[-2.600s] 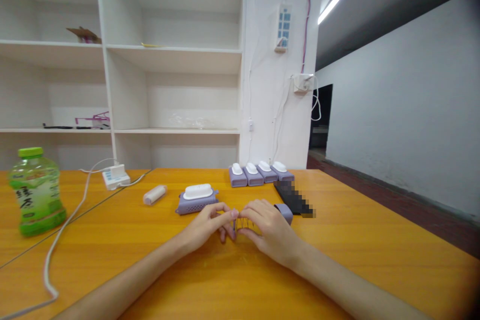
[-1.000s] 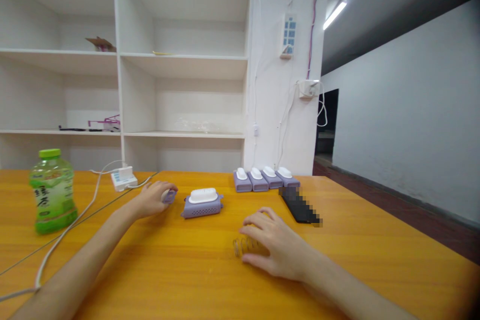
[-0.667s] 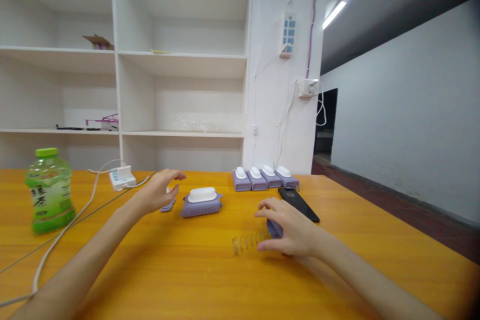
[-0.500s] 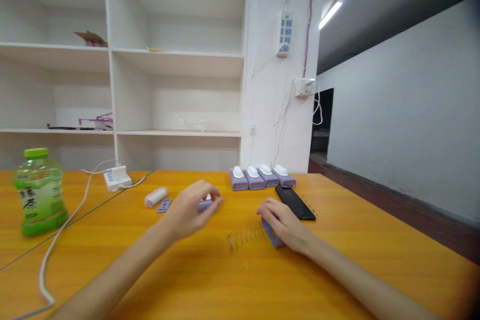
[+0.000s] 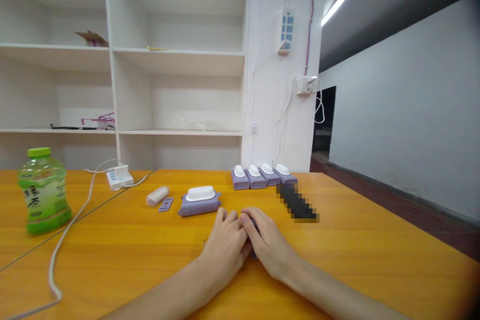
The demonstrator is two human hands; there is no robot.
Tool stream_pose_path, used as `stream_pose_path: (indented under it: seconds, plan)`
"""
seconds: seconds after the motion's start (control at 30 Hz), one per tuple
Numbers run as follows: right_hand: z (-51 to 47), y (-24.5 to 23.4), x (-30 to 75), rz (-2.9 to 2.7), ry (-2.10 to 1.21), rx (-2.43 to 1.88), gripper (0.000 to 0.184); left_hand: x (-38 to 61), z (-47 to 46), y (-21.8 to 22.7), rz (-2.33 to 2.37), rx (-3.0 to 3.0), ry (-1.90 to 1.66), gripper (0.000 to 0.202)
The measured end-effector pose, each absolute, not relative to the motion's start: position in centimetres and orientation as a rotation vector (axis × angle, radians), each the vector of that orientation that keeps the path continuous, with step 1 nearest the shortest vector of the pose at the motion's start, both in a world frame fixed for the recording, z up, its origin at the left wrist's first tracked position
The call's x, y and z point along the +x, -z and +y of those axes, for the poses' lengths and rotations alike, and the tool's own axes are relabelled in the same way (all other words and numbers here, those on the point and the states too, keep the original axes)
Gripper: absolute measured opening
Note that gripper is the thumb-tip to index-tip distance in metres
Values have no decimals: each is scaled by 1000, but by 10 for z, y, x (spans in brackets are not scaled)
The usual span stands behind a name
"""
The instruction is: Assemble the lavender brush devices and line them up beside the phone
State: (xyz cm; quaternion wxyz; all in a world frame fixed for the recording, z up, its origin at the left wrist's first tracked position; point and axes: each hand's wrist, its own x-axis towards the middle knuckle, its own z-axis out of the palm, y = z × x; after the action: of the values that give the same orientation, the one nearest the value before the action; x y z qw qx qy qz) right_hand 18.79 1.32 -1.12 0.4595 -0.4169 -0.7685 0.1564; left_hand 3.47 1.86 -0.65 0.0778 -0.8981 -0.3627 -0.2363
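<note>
My right hand (image 5: 268,242) is closed over a purple plastic part (image 5: 255,227), of which only slivers show between the hands. Pressed up against it, my left hand (image 5: 227,240) has its fingers curled in at the same part; what they grip is hidden. Past the left hand's outer edge peeks a bit of thin wire, likely one end of a coil spring (image 5: 205,243). Just beyond the left hand sits a purple box with a white top (image 5: 200,202), perforated along its front.
Left of the box lie a flat purple plate (image 5: 165,204) and a whitish cylinder (image 5: 157,196). Several purple-and-white units (image 5: 257,180) line the back edge. A blurred-out black phone (image 5: 297,204) lies right. A green bottle (image 5: 45,195), power strip (image 5: 119,178) and white cable (image 5: 56,260) occupy the left.
My left hand has come right and nearer, from in front of the purple-and-white box to my right hand, uncovering the box. My right hand has shifted left with the purple part. The spring is now mostly hidden.
</note>
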Motion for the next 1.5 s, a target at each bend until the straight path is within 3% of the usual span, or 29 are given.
stream_pose_path:
  seconds: [0.37,0.5,0.57,1.0,1.23,1.37,1.5]
  plan:
    - [12,-1,203,-2207,-363,-851,23,21,20,1,-1047,-2780,910,11]
    - [17,-4,210,-2388,-295,-855,74,19,20,1,-1010,-2784,906,13]
    - [20,-5,213,-2442,-273,-872,86,19,20,0,-1002,-2772,907,15]
    - [28,-8,209,-2406,-211,-807,82,19,27,-7,-1182,-2862,970,24]
    - [41,1,245,-2172,-290,-1068,76,-6,35,-16,-1061,-2684,910,18]
    - [43,-1,257,-2150,-320,-1078,84,-25,46,-22,-1179,-2699,1134,22]
    - [33,-2,241,-2209,-380,-1005,92,-19,53,-12,-1808,-2937,1623,33]
